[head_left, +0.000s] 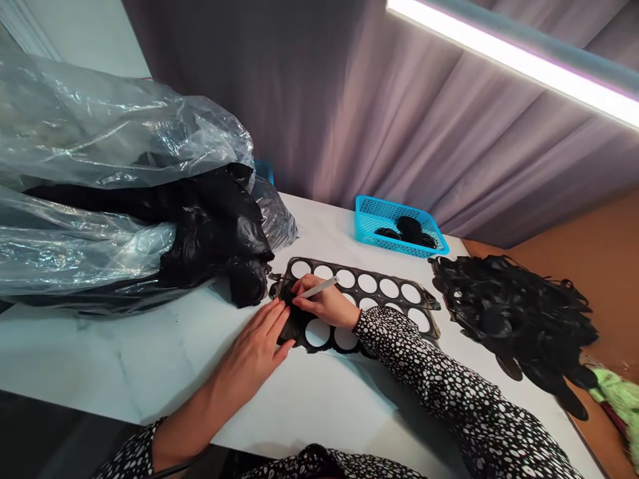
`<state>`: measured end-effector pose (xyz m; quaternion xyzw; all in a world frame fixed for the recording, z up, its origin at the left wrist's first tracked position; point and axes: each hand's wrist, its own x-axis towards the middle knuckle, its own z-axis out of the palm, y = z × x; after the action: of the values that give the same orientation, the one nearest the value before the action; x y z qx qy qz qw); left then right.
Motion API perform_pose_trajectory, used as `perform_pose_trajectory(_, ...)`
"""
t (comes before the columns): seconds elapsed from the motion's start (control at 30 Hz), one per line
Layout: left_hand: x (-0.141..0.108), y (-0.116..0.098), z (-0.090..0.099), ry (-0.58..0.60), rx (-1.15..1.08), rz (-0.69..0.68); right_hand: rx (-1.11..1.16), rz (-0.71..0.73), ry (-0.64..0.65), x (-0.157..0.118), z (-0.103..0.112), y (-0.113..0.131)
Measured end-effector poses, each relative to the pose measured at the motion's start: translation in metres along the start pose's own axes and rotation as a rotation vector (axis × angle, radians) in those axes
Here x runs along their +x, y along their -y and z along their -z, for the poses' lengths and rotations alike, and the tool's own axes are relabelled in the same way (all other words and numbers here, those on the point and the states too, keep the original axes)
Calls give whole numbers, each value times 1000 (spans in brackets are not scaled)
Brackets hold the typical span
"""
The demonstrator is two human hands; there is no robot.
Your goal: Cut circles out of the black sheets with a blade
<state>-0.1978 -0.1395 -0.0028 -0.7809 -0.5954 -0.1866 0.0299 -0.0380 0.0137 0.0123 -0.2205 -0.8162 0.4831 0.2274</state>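
Sheet (358, 295), black with rows of white rounds, seemingly holes, flat at mid-table (164, 369), between a black pile (214, 226) spilling from a clear bag (120, 140) on the left and a loose black heap (504, 313) on the right, blue basket (394, 249) just beyond. Likeliest trouble at the darker left end: could slide or bunch under too light a press, throwing the tool (320, 287) off line and into a neighbouring rim. Could also tear at the narrow strips between rounds, if tugged hard or dragged by the right sleeve (424, 362), lying across the near right part. Possible nick to the left hand (262, 334) too, with fingertips just beside the tool's lower end; how sharp, cannot tell, tip hidden. Left hand nearly flat, palm down, fingers straight and close together, thumb a little apart; fingertips pressed on the sheet's left end, gripping nothing. Right hand (327, 305) closed in a pinch round the slim white tool, held like a pen, upper end slanted rightward; low over the rounds, but whether touching the sheet, cannot tell
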Motion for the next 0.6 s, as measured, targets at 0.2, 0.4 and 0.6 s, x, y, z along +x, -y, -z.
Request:
perform_pose_trajectory(0.2, -1, -1, -2, -21, -24, -4, -102, 21, 6, -2, -2, 5)
perform_pose_trajectory(0.4, -2, -2, -2, -37, 7, -15, -677, 200, 32, -10, -25, 15)
perform_pose_trajectory(0.6, 1, -1, -1, -37, 8, 1, -444, -65, -471, 6, 42, -8)
